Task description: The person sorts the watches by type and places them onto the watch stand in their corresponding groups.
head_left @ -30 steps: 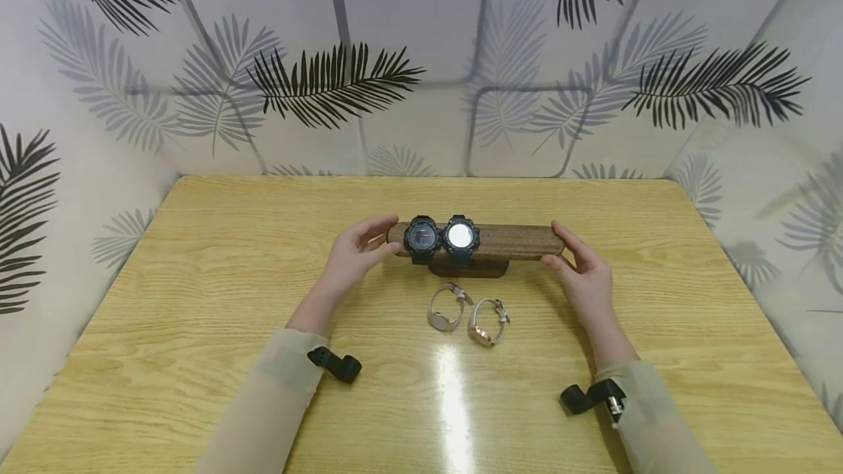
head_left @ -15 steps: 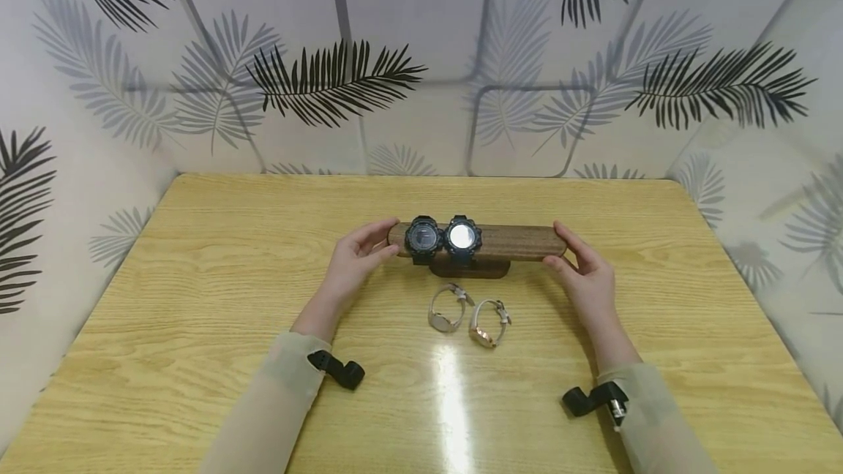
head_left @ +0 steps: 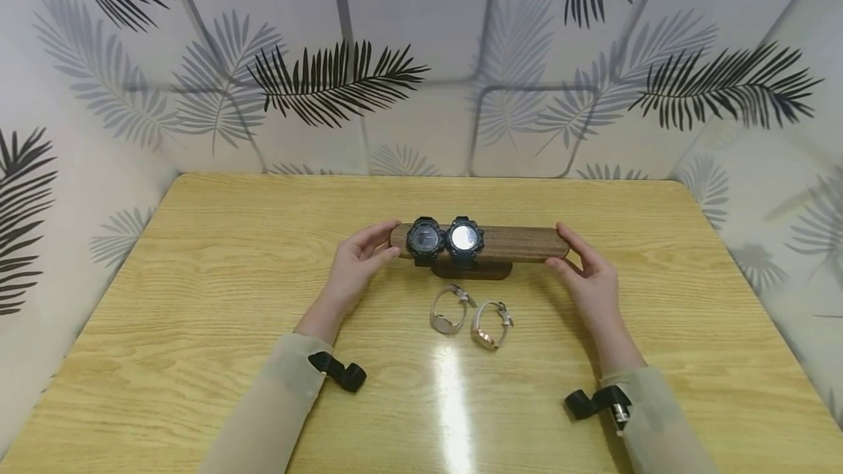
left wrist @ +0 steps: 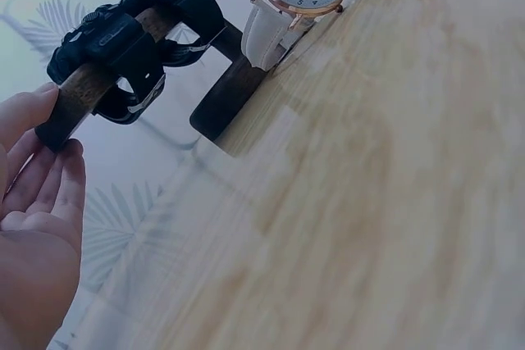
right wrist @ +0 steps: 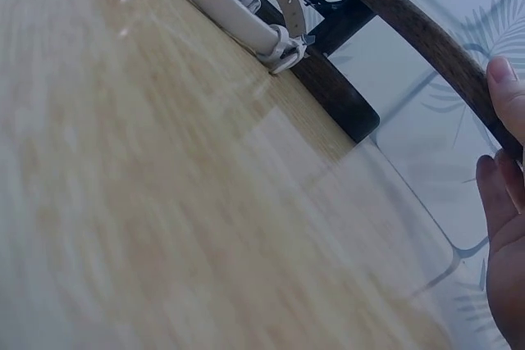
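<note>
Display bar [head_left: 527, 243]: dark brown wood by the look, fine visible grain, low sheen. Base [head_left: 471, 271] reads as the same dark wood, smooth. 2 black watches [head_left: 425, 237]: cases and straps look like moulded plastic or rubber, mostly matt; 1 dial throws hard white glare, so glossy. 2 pale watches [head_left: 444, 325]: smooth straps, leather-like, real or synthetic unclear; rose-gold bezel in left wrist view reads polished metal, buckle in right wrist view silvery metal. Table [head_left: 197, 298]: light woodgrain top, glossy, bright light streak. Backdrop [head_left: 408, 13]: smooth printed sheet, cloth or film unclear. Sleeves [head_left: 263, 393]: matt pale cloth. Wrist mounts [head_left: 353, 377]: black, plastic-looking.
</note>
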The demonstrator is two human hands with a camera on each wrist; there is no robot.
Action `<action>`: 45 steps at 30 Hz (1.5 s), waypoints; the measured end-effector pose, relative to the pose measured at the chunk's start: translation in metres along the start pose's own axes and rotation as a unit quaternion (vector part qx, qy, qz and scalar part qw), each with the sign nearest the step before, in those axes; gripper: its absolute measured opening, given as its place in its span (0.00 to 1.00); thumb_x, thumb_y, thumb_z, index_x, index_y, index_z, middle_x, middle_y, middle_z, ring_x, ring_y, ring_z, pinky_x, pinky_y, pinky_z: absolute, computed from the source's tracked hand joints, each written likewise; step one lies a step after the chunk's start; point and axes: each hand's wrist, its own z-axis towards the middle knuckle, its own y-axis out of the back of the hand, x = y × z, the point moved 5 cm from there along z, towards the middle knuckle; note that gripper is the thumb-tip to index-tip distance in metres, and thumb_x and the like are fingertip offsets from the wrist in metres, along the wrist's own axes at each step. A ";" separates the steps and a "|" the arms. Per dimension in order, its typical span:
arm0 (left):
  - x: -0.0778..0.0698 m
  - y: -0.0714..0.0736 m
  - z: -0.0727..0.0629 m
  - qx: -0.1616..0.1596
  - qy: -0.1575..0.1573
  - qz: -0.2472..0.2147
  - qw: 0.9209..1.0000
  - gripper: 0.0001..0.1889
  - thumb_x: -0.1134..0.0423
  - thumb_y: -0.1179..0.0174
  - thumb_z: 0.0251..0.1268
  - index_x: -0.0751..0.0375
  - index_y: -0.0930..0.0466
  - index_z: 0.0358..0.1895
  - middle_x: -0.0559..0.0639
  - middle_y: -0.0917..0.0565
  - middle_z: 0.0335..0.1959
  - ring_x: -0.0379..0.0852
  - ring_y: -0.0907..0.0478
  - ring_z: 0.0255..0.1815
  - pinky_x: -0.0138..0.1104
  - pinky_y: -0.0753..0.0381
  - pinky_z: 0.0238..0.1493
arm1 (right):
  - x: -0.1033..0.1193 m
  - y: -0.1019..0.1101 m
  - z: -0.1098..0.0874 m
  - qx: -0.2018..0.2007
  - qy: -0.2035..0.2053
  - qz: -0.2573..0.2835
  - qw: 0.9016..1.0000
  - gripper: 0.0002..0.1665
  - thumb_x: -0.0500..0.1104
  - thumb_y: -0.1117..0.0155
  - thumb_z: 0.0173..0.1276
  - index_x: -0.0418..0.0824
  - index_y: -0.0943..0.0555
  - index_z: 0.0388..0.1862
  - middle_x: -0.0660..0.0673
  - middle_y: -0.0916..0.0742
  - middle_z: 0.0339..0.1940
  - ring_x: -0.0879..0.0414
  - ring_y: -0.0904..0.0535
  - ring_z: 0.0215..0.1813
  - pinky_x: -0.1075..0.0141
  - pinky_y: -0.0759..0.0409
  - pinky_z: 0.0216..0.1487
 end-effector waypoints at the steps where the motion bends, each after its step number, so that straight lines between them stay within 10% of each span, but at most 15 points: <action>1: 0.000 0.000 0.000 0.000 -0.001 0.001 1.000 0.25 0.74 0.39 0.63 0.69 0.29 0.64 0.59 0.28 0.65 0.51 0.31 0.65 0.35 0.30 0.63 | 0.001 0.000 0.000 0.001 -0.001 -0.004 1.000 0.31 0.26 0.35 0.60 0.34 0.27 0.64 0.42 0.25 0.66 0.55 0.33 0.68 0.70 0.27 0.58; 7: 0.000 -0.001 0.001 0.000 -0.005 0.007 1.000 0.24 0.74 0.39 0.62 0.69 0.28 0.63 0.58 0.27 0.63 0.49 0.31 0.64 0.35 0.30 0.63 | 0.018 -0.005 -0.002 0.012 0.014 -0.005 1.000 0.33 0.22 0.38 0.59 0.30 0.29 0.65 0.37 0.29 0.68 0.54 0.35 0.69 0.69 0.33 0.65; 12: 0.001 -0.003 0.000 0.004 -0.015 0.007 1.000 0.24 0.73 0.38 0.62 0.69 0.28 0.62 0.59 0.27 0.63 0.50 0.31 0.65 0.36 0.30 0.63 | 0.050 -0.013 -0.004 0.023 0.123 -0.100 0.987 0.29 0.24 0.33 0.55 0.25 0.26 0.58 0.30 0.27 0.63 0.50 0.33 0.68 0.68 0.37 0.68; 21: 0.002 -0.003 0.000 0.008 -0.007 0.006 1.000 0.24 0.72 0.38 0.62 0.68 0.28 0.62 0.58 0.27 0.63 0.50 0.30 0.64 0.35 0.29 0.62 | 0.086 -0.036 -0.017 0.087 0.386 -0.272 0.877 0.30 0.56 0.37 0.65 0.32 0.18 0.51 0.35 0.18 0.53 0.40 0.25 0.52 0.63 0.33 0.60; 32: -0.001 -0.001 -0.001 0.003 -0.011 -0.004 1.000 0.24 0.73 0.38 0.61 0.69 0.28 0.62 0.60 0.26 0.62 0.51 0.29 0.63 0.36 0.28 0.62 | 0.077 -0.079 -0.044 0.388 0.274 -0.336 0.813 0.44 0.48 0.23 0.46 0.41 0.26 0.64 0.44 0.26 0.66 0.49 0.31 0.64 0.55 0.31 0.64; 45: -0.002 0.001 -0.001 0.002 -0.012 -0.006 1.000 0.24 0.73 0.38 0.61 0.69 0.28 0.62 0.59 0.26 0.62 0.51 0.28 0.62 0.37 0.27 0.61 | 0.063 -0.094 -0.053 0.478 0.206 -0.370 0.769 0.41 0.39 0.25 0.49 0.39 0.27 0.65 0.43 0.26 0.67 0.46 0.33 0.67 0.51 0.34 0.67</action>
